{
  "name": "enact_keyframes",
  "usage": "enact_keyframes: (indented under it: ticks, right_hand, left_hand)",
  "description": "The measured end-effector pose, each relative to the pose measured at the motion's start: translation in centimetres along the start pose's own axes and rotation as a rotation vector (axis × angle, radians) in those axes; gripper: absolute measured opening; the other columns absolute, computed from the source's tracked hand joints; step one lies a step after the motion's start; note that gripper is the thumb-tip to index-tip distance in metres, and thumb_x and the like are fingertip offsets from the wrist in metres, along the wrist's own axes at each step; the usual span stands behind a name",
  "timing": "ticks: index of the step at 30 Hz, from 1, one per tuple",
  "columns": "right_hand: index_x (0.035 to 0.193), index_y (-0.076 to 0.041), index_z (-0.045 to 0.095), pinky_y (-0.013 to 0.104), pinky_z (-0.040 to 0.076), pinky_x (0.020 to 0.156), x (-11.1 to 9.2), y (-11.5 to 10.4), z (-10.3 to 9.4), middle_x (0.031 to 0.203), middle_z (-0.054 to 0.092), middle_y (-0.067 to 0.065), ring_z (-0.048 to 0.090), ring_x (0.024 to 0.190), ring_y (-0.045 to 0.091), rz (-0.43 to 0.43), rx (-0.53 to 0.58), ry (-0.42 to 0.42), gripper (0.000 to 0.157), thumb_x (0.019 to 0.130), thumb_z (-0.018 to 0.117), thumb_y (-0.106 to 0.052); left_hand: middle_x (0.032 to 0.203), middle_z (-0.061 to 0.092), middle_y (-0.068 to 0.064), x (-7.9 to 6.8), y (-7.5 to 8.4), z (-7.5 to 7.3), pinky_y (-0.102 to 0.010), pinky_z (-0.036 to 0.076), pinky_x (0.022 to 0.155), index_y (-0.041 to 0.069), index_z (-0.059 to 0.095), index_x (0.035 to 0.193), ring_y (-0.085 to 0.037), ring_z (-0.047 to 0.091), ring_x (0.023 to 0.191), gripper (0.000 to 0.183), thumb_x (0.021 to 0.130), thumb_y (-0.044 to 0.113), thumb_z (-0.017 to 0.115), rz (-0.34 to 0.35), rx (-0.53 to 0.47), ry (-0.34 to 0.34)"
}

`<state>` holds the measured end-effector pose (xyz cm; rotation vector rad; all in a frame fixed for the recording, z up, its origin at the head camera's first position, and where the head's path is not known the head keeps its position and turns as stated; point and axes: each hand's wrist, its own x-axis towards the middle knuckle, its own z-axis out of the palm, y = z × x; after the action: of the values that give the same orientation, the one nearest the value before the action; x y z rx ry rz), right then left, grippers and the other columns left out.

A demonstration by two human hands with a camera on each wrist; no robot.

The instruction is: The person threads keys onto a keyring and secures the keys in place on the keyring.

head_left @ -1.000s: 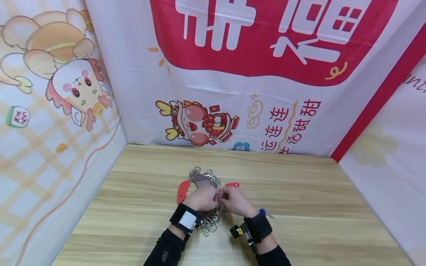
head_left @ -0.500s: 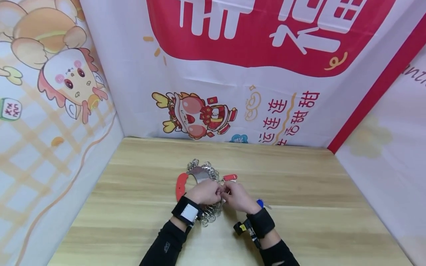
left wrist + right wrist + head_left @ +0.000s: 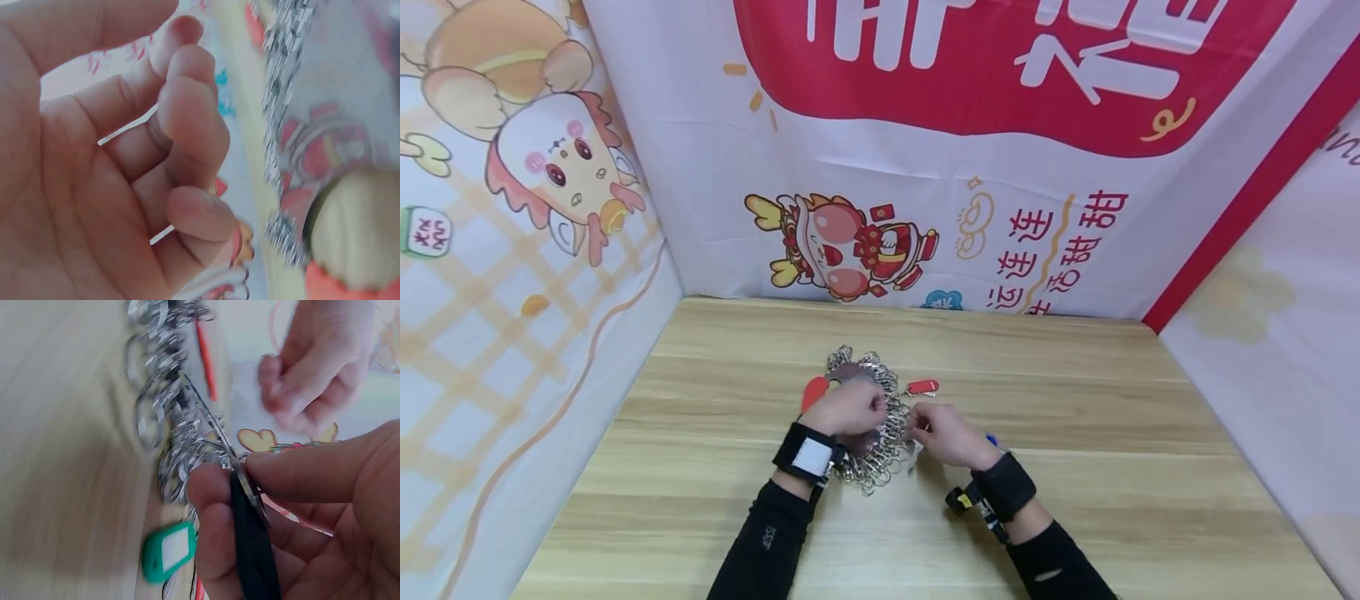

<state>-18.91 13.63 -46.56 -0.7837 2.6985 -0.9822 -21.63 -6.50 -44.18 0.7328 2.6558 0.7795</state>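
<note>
A shiny metal plate [image 3: 850, 372] with a red handle [image 3: 814, 390] and many metal rings [image 3: 895, 423] along its curved edge lies on the table. Over the plate hovers my left hand [image 3: 850, 407]; the left wrist view shows its fingers [image 3: 194, 122] loosely bent and the palm bare. To the right of the rings, my right hand [image 3: 951, 433] pinches a key with a black head [image 3: 251, 540] between thumb and fingers, its thin blade pointing toward the rings. A green key tag [image 3: 169, 551] with a white label is just below the right fingers.
A red key tag [image 3: 922, 387] lies right of the plate, beyond my right hand. Part of a blue thing [image 3: 992, 439] shows behind the right wrist. Printed cloth walls [image 3: 715, 208] border the wooden table [image 3: 1112, 400] at the back and sides.
Both hands met at the rings before; now they are apart, the left drawn back over the plate and the right shifted rightward. The head view has also tilted slightly.
</note>
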Motion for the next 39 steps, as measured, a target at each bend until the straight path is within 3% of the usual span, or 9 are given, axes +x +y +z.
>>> enact_keyframes:
  ticks: [4, 9, 17, 21, 25, 28, 32, 35, 39]
  right_hand:
    - [0.082, -0.005, 0.058, 0.025, 0.043, 0.055, 0.0, 0.5, -0.3, 0.072, 0.055, -0.002, 0.05, 0.063, 0.009, -0.012, -0.069, -0.068, 0.008, 0.087, 0.061, 0.0]
    - [0.079, -0.006, 0.061, 0.023, 0.044, 0.055, -0.1, 1.1, 0.0, 0.072, 0.058, -0.003, 0.05, 0.06, 0.006, -0.062, -0.148, -0.104, 0.009, 0.085, 0.063, 0.001]
    - [0.084, -0.009, 0.066, 0.023, 0.048, 0.062, -0.9, 1.3, 0.7, 0.081, 0.06, -0.001, 0.057, 0.072, 0.01, -0.067, -0.28, -0.054, 0.01, 0.081, 0.067, 0.001]
    - [0.091, -0.007, 0.066, 0.026, 0.05, 0.067, -1.8, 1.3, -0.2, 0.087, 0.061, 0.001, 0.059, 0.077, 0.013, -0.048, -0.274, -0.013, 0.011, 0.081, 0.068, -0.003]
    - [0.091, -0.004, 0.066, 0.03, 0.051, 0.069, -3.8, 3.0, -2.3, 0.086, 0.062, 0.003, 0.06, 0.077, 0.016, 0.02, -0.259, 0.079, 0.013, 0.079, 0.072, -0.003]
    - [0.088, -0.004, 0.067, 0.032, 0.051, 0.068, -5.2, 4.9, -3.9, 0.082, 0.061, 0.002, 0.06, 0.076, 0.017, 0.073, -0.325, 0.121, 0.013, 0.077, 0.073, -0.001]
    - [0.091, -0.006, 0.069, 0.029, 0.05, 0.065, -6.3, 6.7, -4.9, 0.082, 0.06, 0.001, 0.058, 0.073, 0.013, 0.099, -0.38, 0.048, 0.015, 0.077, 0.071, -0.001]
    - [0.093, -0.007, 0.069, 0.026, 0.048, 0.063, -6.7, 7.3, -4.9, 0.083, 0.06, 0.0, 0.055, 0.071, 0.009, 0.116, -0.357, -0.008, 0.016, 0.078, 0.071, -0.002]
    - [0.091, -0.009, 0.069, 0.024, 0.047, 0.062, -6.8, 7.3, -4.6, 0.082, 0.06, -0.003, 0.054, 0.07, 0.007, 0.096, -0.366, -0.012, 0.014, 0.078, 0.072, -0.003]
  left_hand:
    - [0.068, 0.053, 0.003, -0.7, -0.7, -1.2, -0.028, 0.042, 0.053, 0.016, 0.055, 0.074, -0.012, 0.051, 0.057, 0.017, 0.09, 0.02, 0.061, -0.031, -0.022, 0.047]
    - [0.069, 0.054, 0.003, -0.6, -1.0, -1.2, -0.028, 0.042, 0.053, 0.017, 0.056, 0.075, -0.012, 0.051, 0.058, 0.017, 0.09, 0.021, 0.062, -0.037, -0.03, 0.045]
    - [0.064, 0.05, 0.004, -1.0, 0.3, -1.2, -0.026, 0.038, 0.051, 0.015, 0.055, 0.071, -0.01, 0.048, 0.054, 0.02, 0.089, 0.019, 0.061, -0.031, 0.008, 0.033]
    - [0.065, 0.052, 0.005, -1.6, 1.1, -1.3, -0.026, 0.039, 0.051, 0.016, 0.058, 0.072, -0.009, 0.048, 0.053, 0.018, 0.089, 0.017, 0.061, 0.002, 0.058, 0.033]
    - [0.064, 0.052, 0.006, -2.5, 1.8, -0.7, -0.024, 0.04, 0.05, 0.016, 0.061, 0.068, -0.008, 0.048, 0.054, 0.019, 0.086, 0.01, 0.062, 0.093, 0.184, -0.024]
    - [0.064, 0.05, 0.008, -2.9, 2.1, -0.1, -0.022, 0.039, 0.05, 0.015, 0.062, 0.065, -0.006, 0.046, 0.057, 0.019, 0.08, 0.003, 0.065, 0.168, 0.315, -0.036]
    - [0.064, 0.052, 0.01, -2.8, 2.2, 1.1, -0.021, 0.039, 0.055, 0.017, 0.068, 0.072, -0.006, 0.047, 0.062, 0.018, 0.076, 0.0, 0.067, 0.225, 0.427, -0.031]
    - [0.066, 0.057, 0.011, -2.7, 2.3, 2.0, -0.021, 0.042, 0.058, 0.019, 0.07, 0.074, -0.005, 0.051, 0.063, 0.014, 0.079, 0.005, 0.069, 0.263, 0.492, -0.031]
    - [0.066, 0.06, 0.01, -2.5, 2.2, 3.0, -0.022, 0.043, 0.056, 0.022, 0.066, 0.068, -0.005, 0.054, 0.061, 0.015, 0.079, 0.012, 0.071, 0.331, 0.605, 0.022]
